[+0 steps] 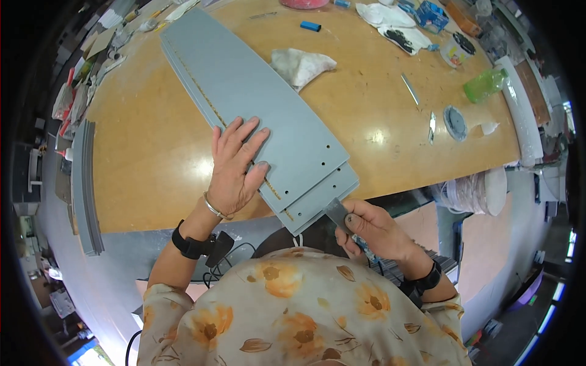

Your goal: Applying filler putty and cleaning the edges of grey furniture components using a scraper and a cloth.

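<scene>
The left hand point(235, 168) lay flat and open on the stacked grey boards point(256, 104) on the wooden table point(152, 152). The right hand point(369, 229) gripped a metal scraper point(337, 212) at the boards' near end.

A round wooden table point(152, 152) with a glossy tan top carries a stack of long grey flat panels point(256, 97). The left hand point(235, 168) presses on the stack. Beyond this hand, to its right, lies a crumpled white cloth point(301, 65). Far to the right lie a green plastic bottle point(484, 84) and a round grey lid point(455, 122).
</scene>
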{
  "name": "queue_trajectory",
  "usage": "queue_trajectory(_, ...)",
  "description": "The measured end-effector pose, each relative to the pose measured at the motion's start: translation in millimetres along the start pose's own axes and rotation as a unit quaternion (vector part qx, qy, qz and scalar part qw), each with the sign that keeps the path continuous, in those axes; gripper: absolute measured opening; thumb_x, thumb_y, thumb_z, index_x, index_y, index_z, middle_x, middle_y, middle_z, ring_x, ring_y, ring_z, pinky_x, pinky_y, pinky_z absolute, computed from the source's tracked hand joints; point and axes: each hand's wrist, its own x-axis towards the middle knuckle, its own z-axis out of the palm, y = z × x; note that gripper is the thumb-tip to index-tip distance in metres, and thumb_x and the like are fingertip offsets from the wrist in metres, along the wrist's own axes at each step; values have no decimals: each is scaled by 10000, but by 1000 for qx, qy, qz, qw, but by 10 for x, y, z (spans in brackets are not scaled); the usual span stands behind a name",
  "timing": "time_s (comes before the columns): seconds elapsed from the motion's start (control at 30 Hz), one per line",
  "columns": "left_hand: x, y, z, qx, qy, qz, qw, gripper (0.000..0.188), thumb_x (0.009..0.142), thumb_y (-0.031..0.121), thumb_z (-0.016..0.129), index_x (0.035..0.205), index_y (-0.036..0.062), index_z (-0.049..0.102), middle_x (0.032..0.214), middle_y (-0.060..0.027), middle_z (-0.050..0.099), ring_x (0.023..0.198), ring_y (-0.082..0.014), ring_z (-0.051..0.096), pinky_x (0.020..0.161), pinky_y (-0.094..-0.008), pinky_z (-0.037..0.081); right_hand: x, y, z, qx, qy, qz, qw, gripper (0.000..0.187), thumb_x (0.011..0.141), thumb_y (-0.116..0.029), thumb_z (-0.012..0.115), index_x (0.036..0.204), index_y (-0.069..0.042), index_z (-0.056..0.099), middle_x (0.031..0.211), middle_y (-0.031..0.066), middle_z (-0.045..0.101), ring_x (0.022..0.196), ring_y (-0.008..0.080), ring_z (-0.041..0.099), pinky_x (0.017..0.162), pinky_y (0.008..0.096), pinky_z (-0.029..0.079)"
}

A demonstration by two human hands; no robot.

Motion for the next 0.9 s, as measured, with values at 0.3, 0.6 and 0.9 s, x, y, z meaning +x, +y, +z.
queue_trajectory(0.3,53,-174,136,-6,61,114,992,455,868,305,418,1250,81,521,1298,-118,474,1228,-342,398,1080,-511,98,-289,36,530,-255,167,-72,950,375,919,-95,478,1289,-58,440,780,82,554,619,156,520,568,292,463)
queue_trajectory(0.6,93,-269,408,-99,233,171,952,430,908,408,373,985,107,670,1025,-33,630,1039,-237,530,1069,-409,168,-106,56,1592,-565,343,18,750,355,839,-84,575,1190,-126,547,780,92,510,641,268,561,565,356,477)
queue_trajectory(0.9,84,-368,479,-108,275,211,932,432,921,397,346,936,125,681,971,-15,643,1002,-204,537,1067,-371,187,70,47,1711,-589,377,51,713,389,827,-129,610,1208,-142,535,755,81,494,556,264,548,495,363,469)
